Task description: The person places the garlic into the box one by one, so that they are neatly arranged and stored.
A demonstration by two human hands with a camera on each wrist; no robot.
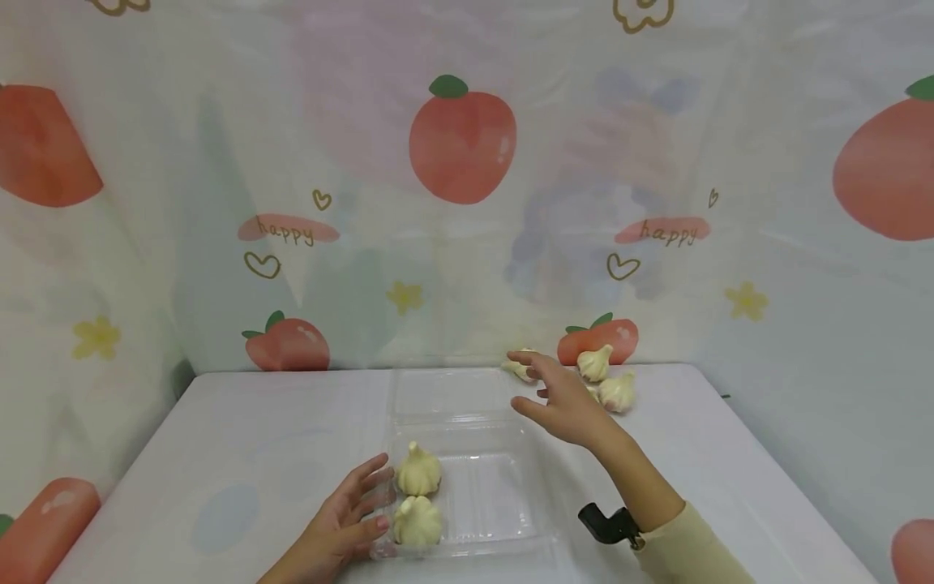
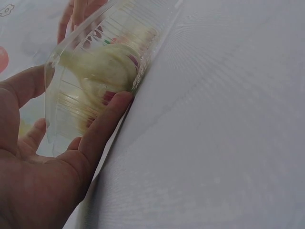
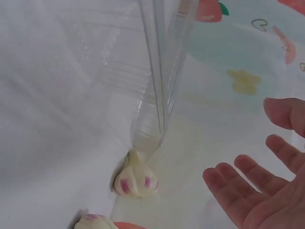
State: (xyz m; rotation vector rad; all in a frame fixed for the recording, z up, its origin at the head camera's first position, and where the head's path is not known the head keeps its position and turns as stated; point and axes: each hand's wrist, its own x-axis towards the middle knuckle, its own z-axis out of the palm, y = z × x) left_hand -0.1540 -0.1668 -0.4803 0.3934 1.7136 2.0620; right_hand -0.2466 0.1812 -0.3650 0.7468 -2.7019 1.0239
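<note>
A clear plastic clamshell box (image 1: pixel 496 495) stands on the table with its lid (image 1: pixel 445 395) folded back. Two garlic bulbs (image 1: pixel 418 470) sit one behind the other along its left side. My left hand (image 1: pixel 343 515) rests against that side, fingers loosely extended; in the left wrist view its fingers (image 2: pixel 107 114) lie along the box wall, beside the garlic bulb (image 2: pixel 107 71) inside. Over the back of the table, my right hand (image 1: pixel 562 397) reaches out with spread fingers and nothing in them. It partly covers a garlic bulb (image 1: pixel 521 369), also visible as a purple-marked bulb (image 3: pixel 136 179) near the lid.
More garlic bulbs (image 1: pixel 618 393) cluster at the back right, behind my right forearm. A patterned curtain (image 1: pixel 467 268) rises at the table's back edge. A black angled object (image 1: pixel 609 523) is at my right wrist, by the sleeve. The white tabletop (image 1: pixel 241 454) extends left of the box.
</note>
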